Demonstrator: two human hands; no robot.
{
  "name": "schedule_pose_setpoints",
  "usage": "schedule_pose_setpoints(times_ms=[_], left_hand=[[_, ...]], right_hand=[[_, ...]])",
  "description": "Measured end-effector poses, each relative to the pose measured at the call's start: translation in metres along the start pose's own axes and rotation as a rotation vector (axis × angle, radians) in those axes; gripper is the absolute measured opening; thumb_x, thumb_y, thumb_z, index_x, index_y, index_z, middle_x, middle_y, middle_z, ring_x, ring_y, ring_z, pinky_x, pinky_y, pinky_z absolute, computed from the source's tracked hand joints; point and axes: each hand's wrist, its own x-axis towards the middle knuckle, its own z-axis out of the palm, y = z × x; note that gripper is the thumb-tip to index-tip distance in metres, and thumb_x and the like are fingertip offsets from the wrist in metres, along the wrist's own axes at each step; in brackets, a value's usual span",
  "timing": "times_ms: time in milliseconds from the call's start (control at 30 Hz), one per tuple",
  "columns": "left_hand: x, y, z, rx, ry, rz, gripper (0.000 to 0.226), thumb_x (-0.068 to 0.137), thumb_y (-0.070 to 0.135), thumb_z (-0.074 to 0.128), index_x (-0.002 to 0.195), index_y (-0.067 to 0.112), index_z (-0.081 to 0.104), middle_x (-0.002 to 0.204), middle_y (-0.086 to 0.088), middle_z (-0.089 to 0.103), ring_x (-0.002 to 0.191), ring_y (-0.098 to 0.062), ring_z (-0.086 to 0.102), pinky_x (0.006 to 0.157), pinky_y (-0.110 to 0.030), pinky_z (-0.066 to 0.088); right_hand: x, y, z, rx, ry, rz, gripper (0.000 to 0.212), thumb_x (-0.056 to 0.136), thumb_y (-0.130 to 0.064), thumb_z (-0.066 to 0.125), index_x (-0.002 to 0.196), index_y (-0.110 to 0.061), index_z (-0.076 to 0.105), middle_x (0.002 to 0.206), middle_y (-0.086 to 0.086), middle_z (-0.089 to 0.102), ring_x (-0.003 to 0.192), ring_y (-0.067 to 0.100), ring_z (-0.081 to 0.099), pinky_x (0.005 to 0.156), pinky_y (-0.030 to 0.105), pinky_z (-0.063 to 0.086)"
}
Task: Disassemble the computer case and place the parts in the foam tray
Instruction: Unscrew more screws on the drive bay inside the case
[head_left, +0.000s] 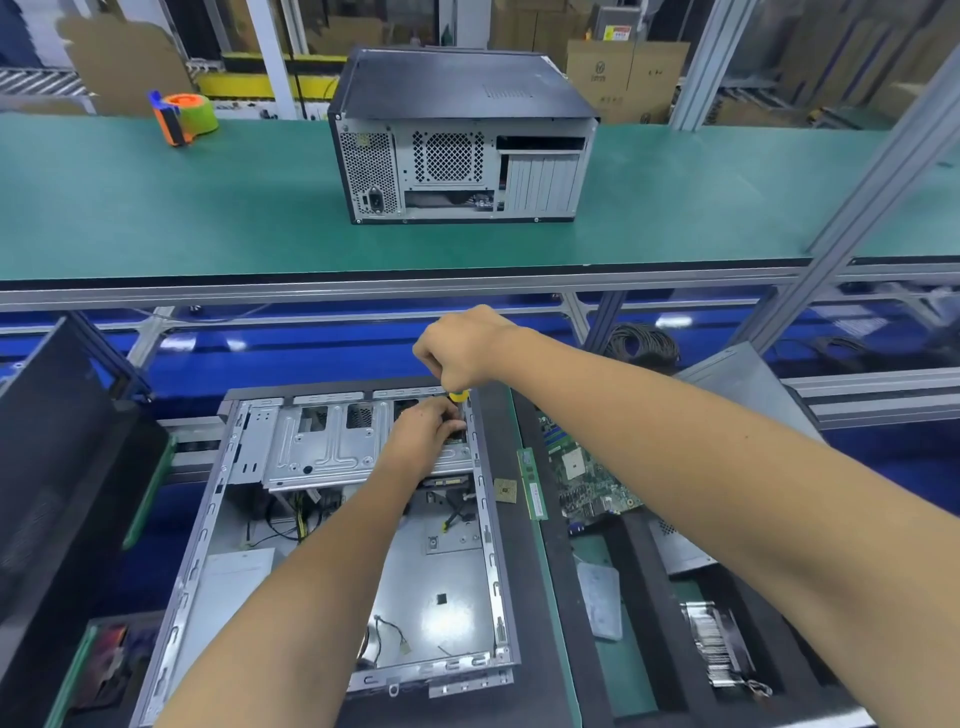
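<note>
An open computer case (332, 525) lies flat in front of me, its metal drive cage (322, 447) at the far end. My right hand (457, 348) grips a screwdriver with a yellow handle (459, 396), held upright over the cage's far right corner. Just below, my left hand (428, 426) has its fingers curled at the tip area by that corner; what they pinch is hidden. To the right, the black foam tray (649, 613) holds a motherboard (587, 478), a RAM stick (531, 483), a CPU chip (505, 490) and a heatsink (714, 644).
A closed computer case (457, 140) stands on the green bench (156, 208) beyond, with an orange tape dispenser (184, 117) at far left. A black side panel (57, 467) leans at my left. Coiled cables (641, 343) lie behind the tray.
</note>
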Motion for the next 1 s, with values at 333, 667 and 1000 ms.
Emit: schedule_pose_setpoints(times_ms=[333,667,1000], left_hand=[[-0.002,0.002,0.001,0.014,0.019,-0.005,0.012,0.098,0.023,0.067,0.102,0.011,0.068,0.106,-0.004,0.069,0.097,-0.024,0.062,0.089,-0.041,0.05],[-0.004,0.012,-0.003,0.024,-0.015,-0.081,0.014,0.1,0.025,0.065,0.107,0.013,0.068,0.113,-0.005,0.069,0.103,-0.026,0.063,0.094,-0.041,0.049],[0.001,0.018,-0.017,0.226,-0.184,-0.01,0.019,0.105,0.026,0.054,0.114,0.01,0.061,0.113,-0.008,0.068,0.101,-0.028,0.063,0.085,-0.038,0.049]], right_hand=[[-0.015,0.006,0.007,0.084,0.062,0.08,0.019,0.074,-0.009,0.06,0.075,-0.027,0.054,0.089,-0.005,0.07,0.078,0.018,0.059,0.056,0.026,0.03],[-0.038,0.013,0.018,0.268,0.153,0.188,0.017,0.069,-0.006,0.062,0.077,-0.021,0.059,0.087,-0.004,0.069,0.085,0.022,0.064,0.054,0.025,0.03],[-0.05,0.015,0.02,0.299,0.167,0.235,0.016,0.069,-0.007,0.06,0.073,-0.022,0.057,0.082,-0.002,0.068,0.076,0.022,0.059,0.053,0.025,0.03]])
